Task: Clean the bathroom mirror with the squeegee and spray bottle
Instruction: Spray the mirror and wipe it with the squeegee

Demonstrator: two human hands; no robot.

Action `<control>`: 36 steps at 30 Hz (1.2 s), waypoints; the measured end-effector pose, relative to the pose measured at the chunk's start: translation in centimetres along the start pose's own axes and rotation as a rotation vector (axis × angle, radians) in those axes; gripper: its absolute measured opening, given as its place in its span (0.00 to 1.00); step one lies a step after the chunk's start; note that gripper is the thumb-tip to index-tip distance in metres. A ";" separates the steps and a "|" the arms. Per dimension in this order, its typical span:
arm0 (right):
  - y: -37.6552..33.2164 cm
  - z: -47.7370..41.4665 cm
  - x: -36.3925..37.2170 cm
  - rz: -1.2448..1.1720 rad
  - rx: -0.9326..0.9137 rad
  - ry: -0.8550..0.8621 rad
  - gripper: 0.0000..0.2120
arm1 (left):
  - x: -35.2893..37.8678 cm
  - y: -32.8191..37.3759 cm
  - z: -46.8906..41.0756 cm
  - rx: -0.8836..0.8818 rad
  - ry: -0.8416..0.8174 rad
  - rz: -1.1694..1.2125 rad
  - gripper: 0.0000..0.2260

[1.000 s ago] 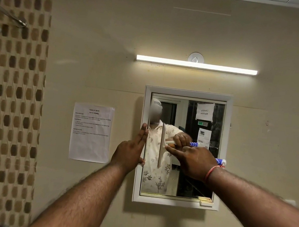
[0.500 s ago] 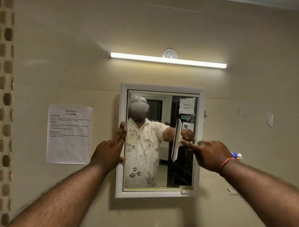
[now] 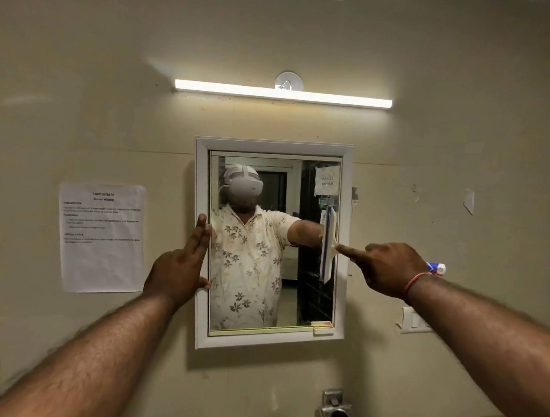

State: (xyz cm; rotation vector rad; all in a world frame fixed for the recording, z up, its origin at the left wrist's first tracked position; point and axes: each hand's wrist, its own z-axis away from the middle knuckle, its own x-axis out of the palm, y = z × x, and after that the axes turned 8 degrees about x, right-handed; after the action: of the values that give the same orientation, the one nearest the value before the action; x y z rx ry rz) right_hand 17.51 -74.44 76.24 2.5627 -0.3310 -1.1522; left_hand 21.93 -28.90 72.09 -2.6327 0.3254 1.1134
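Squeegeeing is judged under way: a white-bladed squeegee (image 3: 328,243) is gripped by the right hand (image 3: 387,268) at the white-framed wall mirror's (image 3: 343,243) right edge, steadied by the flat, open left hand (image 3: 178,267). A fresh stroke elsewhere is probably called for next.

One mirror (image 3: 265,342), one squeegee (image 3: 328,245), two hands

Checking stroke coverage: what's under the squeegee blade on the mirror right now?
The squeegee, held by the right hand, stands upright against the mirror at its right edge. Only glass borders it; the strip beneath the blade is covered, so wet or dry cannot be told.
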 end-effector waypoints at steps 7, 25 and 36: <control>0.4 0.1 0.5 0.012 -0.005 -0.011 0.32 | 0.2 0.1 0.4 -0.011 -0.030 0.005 0.70; -3.6 1.7 -0.1 -0.062 -0.074 0.037 0.36 | 1.6 0.2 1.6 0.028 -0.075 0.055 0.75; -19.4 0.8 0.4 -0.225 -0.386 0.106 0.31 | 2.4 0.3 2.6 0.044 -0.042 0.091 0.75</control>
State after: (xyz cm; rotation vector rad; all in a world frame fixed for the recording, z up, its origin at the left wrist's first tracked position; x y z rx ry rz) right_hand 18.77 -56.82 68.24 2.3429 0.1932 -1.0279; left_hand 21.71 -28.57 68.53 -2.5754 0.4595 1.1734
